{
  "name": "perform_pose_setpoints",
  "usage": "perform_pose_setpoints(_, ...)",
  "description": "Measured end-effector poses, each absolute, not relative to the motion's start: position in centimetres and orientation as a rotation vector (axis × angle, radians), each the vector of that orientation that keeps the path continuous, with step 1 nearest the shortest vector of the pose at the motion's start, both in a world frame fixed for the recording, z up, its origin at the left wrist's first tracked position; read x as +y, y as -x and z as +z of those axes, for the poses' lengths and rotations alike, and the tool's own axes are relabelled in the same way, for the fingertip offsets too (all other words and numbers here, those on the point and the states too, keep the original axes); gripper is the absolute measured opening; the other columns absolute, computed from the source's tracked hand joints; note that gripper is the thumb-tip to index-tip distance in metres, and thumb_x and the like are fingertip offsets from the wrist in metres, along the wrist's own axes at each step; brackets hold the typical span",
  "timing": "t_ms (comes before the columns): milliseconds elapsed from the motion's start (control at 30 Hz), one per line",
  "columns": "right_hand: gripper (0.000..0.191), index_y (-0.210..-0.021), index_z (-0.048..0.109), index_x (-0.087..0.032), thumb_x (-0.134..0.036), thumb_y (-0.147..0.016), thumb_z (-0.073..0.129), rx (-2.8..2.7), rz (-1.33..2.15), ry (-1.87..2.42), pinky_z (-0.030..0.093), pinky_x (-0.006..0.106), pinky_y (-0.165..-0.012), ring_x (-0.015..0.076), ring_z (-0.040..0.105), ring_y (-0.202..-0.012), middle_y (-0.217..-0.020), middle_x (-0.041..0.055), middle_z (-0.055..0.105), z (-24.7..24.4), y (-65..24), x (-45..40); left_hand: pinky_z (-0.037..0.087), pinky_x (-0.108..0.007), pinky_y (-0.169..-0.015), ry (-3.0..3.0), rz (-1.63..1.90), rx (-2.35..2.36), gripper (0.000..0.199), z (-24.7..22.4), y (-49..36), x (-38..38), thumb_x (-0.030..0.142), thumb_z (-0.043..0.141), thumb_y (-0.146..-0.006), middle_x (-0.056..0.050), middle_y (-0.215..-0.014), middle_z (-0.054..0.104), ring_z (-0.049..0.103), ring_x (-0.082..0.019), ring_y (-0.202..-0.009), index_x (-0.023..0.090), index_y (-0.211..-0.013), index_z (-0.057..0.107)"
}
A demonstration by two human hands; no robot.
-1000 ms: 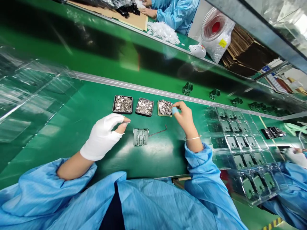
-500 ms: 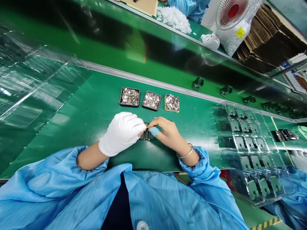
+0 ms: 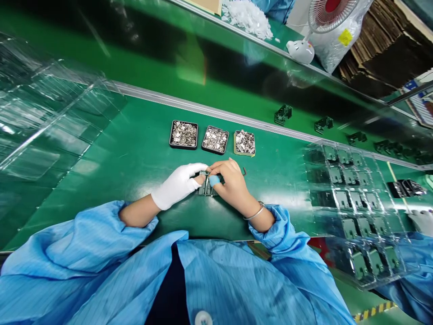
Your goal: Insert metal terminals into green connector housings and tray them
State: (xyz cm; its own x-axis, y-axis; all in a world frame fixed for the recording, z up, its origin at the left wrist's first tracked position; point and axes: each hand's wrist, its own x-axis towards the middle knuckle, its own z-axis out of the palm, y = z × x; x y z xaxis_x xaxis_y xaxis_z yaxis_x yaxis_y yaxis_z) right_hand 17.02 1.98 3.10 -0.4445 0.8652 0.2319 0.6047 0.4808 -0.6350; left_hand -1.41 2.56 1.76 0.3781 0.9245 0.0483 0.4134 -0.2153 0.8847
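Note:
On the green table, in front of my body, lies a small dark part with metal strips (image 3: 207, 188). My left hand (image 3: 178, 186), in a white glove with bare fingertips, grips its left side between thumb and fingers. Bare except for a blue cover on one finger, my right hand (image 3: 231, 180) is closed at the part's upper right edge; what its fingertips pinch is hidden. A small reddish-brown piece (image 3: 244, 171) shows just right of the right hand. Beyond the hands stand three small trays of shiny metal pieces (image 3: 183, 134) (image 3: 215, 140) (image 3: 244, 142).
Clear plastic trays (image 3: 30, 117) are stacked at the left. At the right, a clear tray (image 3: 367, 198) holds several green parts. Dark parts (image 3: 283, 115) sit in a row behind the metal rail (image 3: 203, 113). A co-worker's gloved hand (image 3: 421, 221) is at the far right.
My left hand has lowered and flattened beside the part, showing more of it. My right hand has moved slightly left, its fingers curled over the part's upper edge. The view has shifted slightly.

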Motion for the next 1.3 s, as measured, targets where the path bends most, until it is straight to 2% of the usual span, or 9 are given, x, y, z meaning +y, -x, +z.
perform_pose_setpoints(333, 0.016, -0.087, 0.053, -0.022, -0.009, -0.078, 0.05, -2.174, 0.641, 1.122, 0.033, 0.047, -0.107, 0.0202, 0.06, -0.101, -0.102, 0.0051, 0.067, 2.2, -17.1, 2.0, 0.05, -0.035, -0.094, -1.787, 0.753, 1.204, 0.042, 1.3, 1.3, 2.4, 0.046, 0.045, -0.083, -0.008, -0.107, 0.072, 0.065, -0.024, -0.099, 0.016, -0.102, 0.067)
perform_pose_setpoints(533, 0.018, -0.085, 0.05, -0.022, -0.005, -0.077, 0.046, -2.093, 0.701, 1.025, 0.047, 0.036, -0.089, 0.0185, 0.058, -0.099, -0.099, 0.007, 0.063, 2.2, -16.9, 2.1, 0.05, -0.035, -0.091, -1.745, 0.79, 1.203, 0.038, 1.3, 1.2, 2.5, 0.047, 0.048, -0.081, -0.006, -0.103, 0.072, 0.064, -0.024, -0.098, 0.018, -0.097, 0.067)
perform_pose_setpoints(733, 0.004, -0.086, 0.051, -0.021, -0.021, -0.083, 0.053, -1.804, 1.127, 1.074, 0.049, 0.033, -0.088, 0.0159, 0.059, -0.094, -0.097, 0.0047, 0.062, 1.8, -16.8, 2.4, 0.051, -0.032, -0.076, -1.527, 0.838, 1.194, 0.03, 1.0, 0.5, 2.4, 0.046, 0.049, -0.082, -0.003, -0.083, 0.064, 0.061, -0.02, -0.081, 0.018, -0.085, 0.059)
perform_pose_setpoints(833, 0.01, -0.091, 0.051, -0.021, -0.025, -0.083, 0.054, -1.627, 1.365, 1.112, 0.05, 0.029, -0.083, 0.0134, 0.06, -0.087, -0.094, 0.0021, 0.06, 1.5, -16.6, 2.6, 0.051, -0.032, -0.074, -1.532, 0.889, 1.242, 0.024, 0.9, 0.1, 2.2, 0.038, 0.052, -0.079, -0.002, -0.085, 0.061, 0.06, -0.018, -0.079, 0.019, -0.093, 0.052)
perform_pose_setpoints(967, 0.013, -0.093, 0.053, -0.021, -0.025, -0.08, 0.054, -1.66, 1.34, 1.131, 0.049, 0.031, -0.088, 0.0146, 0.059, -0.09, -0.096, 0.0019, 0.059, 1.3, -16.5, 2.8, 0.048, -0.042, -0.089, -1.866, 0.897, 1.436, 0.022, 1.4, -0.1, 1.9, 0.027, 0.051, -0.076, -0.007, -0.097, 0.062, 0.06, -0.024, -0.094, 0.019, -0.096, 0.052)
perform_pose_setpoints(1100, 0.026, -0.103, 0.051, -0.021, -0.043, -0.089, 0.047, -1.451, 1.421, 1.099, 0.048, 0.038, -0.095, 0.0193, 0.061, -0.102, -0.108, 0.0083, 0.063, 0.7, -17.7, 2.8, 0.047, -0.044, -0.094, -1.835, 1.055, 1.43, 0.026, 1.9, 1.0, 2.1, 0.029, 0.053, -0.077, -0.009, -0.103, 0.064, 0.061, -0.025, -0.101, 0.019, -0.101, 0.053)
perform_pose_setpoints(1167, 0.039, -0.115, 0.049, -0.02, -0.051, -0.091, 0.043, -1.507, 1.328, 1.064, 0.043, 0.044, -0.104, 0.0226, 0.057, -0.116, -0.123, 0.0135, 0.059, 0.6, -18.6, 2.1, 0.048, -0.042, -0.096, -1.626, 1.2, 1.399, 0.029, 2.2, 2.2, 2.4, 0.032, 0.055, -0.078, -0.007, -0.102, 0.065, 0.063, -0.023, -0.099, 0.02, -0.104, 0.053)
perform_pose_setpoints(1233, 0.055, -0.126, 0.045, -0.02, -0.053, -0.084, 0.056, -1.824, 1.158, 1.054, 0.033, 0.05, -0.112, 0.027, 0.048, -0.129, -0.135, 0.0158, 0.052, 0.9, -19.2, 1.0, 0.049, -0.041, -0.096, -1.424, 1.266, 1.393, 0.031, 2.5, 3.6, 2.6, 0.038, 0.058, -0.077, -0.006, -0.1, 0.067, 0.065, -0.023, -0.097, 0.021, -0.104, 0.053)
perform_pose_setpoints(1300, 0.068, -0.132, 0.044, -0.02, -0.047, -0.075, 0.069, -2.165, 0.982, 1.068, 0.023, 0.055, -0.117, 0.0299, 0.043, -0.133, -0.137, 0.0155, 0.05, 1.4, -19.3, 0.3, 0.05, -0.041, -0.094, -1.318, 1.229, 1.417, 0.034, 2.7, 4.8, 2.8, 0.042, 0.06, -0.077, -0.005, -0.099, 0.069, 0.066, -0.023, -0.096, 0.022, -0.103, 0.055)
